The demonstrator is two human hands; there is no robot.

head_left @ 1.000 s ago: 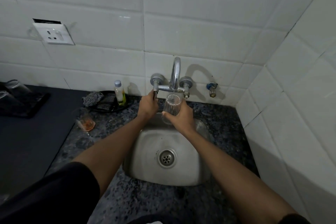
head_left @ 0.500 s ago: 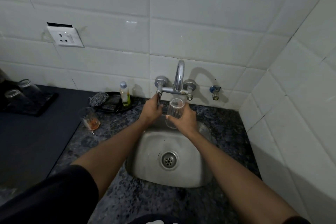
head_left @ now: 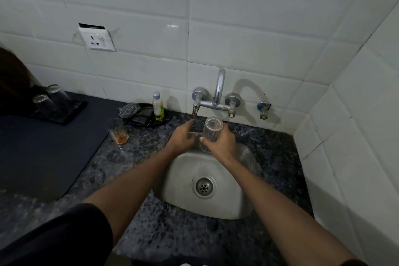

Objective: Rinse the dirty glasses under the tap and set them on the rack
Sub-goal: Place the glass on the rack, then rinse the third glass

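Note:
My right hand grips a clear ribbed glass, upright over the back of the steel sink, just below the tap. My left hand sits beside it under the tap's left lever, one fingertip reaching up to the lever's lower end. A dirty glass with orange residue stands on the counter to the left. Two glasses stand upside down on the black rack at the far left.
A black dish with a scrubber and a small soap bottle sits by the wall. A dark mat covers the left counter. Tiled walls close in behind and on the right, with a socket and a spare valve.
My left hand has come down off the tap lever, which it was holding before. The right hand has kept the glass under the spout, a little lower now.

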